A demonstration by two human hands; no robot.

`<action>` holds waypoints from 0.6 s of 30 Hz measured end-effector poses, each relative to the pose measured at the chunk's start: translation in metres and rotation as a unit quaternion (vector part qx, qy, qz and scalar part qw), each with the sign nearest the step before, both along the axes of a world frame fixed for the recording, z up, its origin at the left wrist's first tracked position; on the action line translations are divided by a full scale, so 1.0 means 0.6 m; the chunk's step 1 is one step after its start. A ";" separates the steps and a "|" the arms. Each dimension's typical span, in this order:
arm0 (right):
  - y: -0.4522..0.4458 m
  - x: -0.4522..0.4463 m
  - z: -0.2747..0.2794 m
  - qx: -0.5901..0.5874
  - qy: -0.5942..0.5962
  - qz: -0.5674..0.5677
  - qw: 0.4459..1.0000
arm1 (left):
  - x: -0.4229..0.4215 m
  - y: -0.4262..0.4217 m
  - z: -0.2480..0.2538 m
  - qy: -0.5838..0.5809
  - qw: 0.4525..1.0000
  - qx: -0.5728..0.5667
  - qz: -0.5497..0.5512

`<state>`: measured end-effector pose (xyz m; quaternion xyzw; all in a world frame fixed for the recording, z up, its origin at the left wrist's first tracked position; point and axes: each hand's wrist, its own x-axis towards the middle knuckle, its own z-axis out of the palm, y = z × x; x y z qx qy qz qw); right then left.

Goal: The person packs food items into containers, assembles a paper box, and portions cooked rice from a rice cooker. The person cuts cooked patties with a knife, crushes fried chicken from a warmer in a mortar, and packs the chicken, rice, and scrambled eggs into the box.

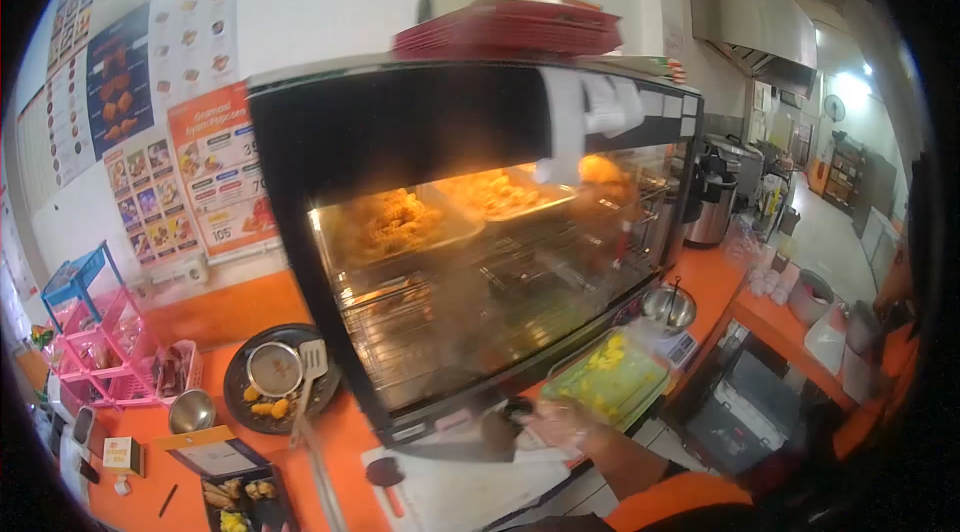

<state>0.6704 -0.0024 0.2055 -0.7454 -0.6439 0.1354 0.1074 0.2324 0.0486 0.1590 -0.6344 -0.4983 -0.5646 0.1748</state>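
Note:
My right hand (562, 424) reaches in from the lower right, over the far edge of a white cutting board (470, 492). Its fingers are blurred, and I cannot tell if they grip the dark object (517, 410) beside them. Just behind the hand lies a tray with a green base and yellow pieces (607, 357). My left hand is not clearly visible. At the bottom left, an opened takeaway box (290, 507) holds fried pieces (238, 488) and something yellow (233, 522).
A glass warming cabinet (400, 422) with trays of fried chicken (395, 220) stands ahead. Left of it, a dark pan (238, 372) carries a strainer (274, 370) and a slotted turner (313, 360). A metal bowl (668, 308) sits near a scale (680, 349) at right.

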 end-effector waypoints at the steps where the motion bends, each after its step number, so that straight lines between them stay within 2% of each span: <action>1: -0.044 0.052 0.000 0.007 -0.047 -0.095 0.994 | 0.063 0.004 0.044 -0.008 0.998 -0.006 -0.059; 3: -0.071 0.142 -0.082 0.061 0.013 -0.202 0.978 | 0.174 0.008 0.096 -0.021 0.986 -0.019 -0.167; 4: -0.083 0.168 -0.087 0.077 0.048 -0.243 0.966 | 0.226 0.050 0.069 -0.088 0.963 0.004 -0.255; 5: -0.094 0.189 -0.096 0.091 0.084 -0.284 0.951 | 0.291 0.053 0.120 -0.154 0.930 -0.043 -0.331; 6: -0.098 0.212 -0.116 0.078 0.111 -0.275 0.952 | 0.347 0.057 0.175 -0.126 0.920 -0.095 -0.358; 7: -0.113 0.220 -0.120 0.089 0.080 -0.245 0.962 | 0.414 0.062 0.217 -0.243 0.846 -0.107 -0.462; 9: -0.146 0.227 -0.121 0.119 0.018 -0.185 0.975 | 0.522 0.042 0.346 -0.207 0.825 -0.088 -0.518; 10: -0.151 0.262 -0.154 0.188 -0.030 -0.102 0.976 | 0.561 0.044 0.389 -0.180 0.822 -0.095 -0.531; 11: -0.156 0.296 -0.185 0.257 -0.088 -0.024 0.962 | 0.599 0.053 0.419 -0.203 0.822 -0.106 -0.521; 12: -0.202 0.268 -0.085 0.219 0.019 -0.063 0.973 | 0.626 0.062 0.443 -0.227 0.821 -0.119 -0.511; 13: -0.235 0.258 -0.023 0.176 0.123 -0.101 0.972 | 0.636 0.064 0.468 -0.210 0.853 -0.044 -0.476; 16: -0.297 0.304 -0.077 0.383 0.070 -0.097 0.916 | 0.635 0.061 0.544 -0.126 0.913 0.190 -0.339; 18: -0.341 0.348 -0.115 0.356 0.053 -0.115 0.926 | 0.608 0.042 0.620 -0.040 0.912 0.341 -0.225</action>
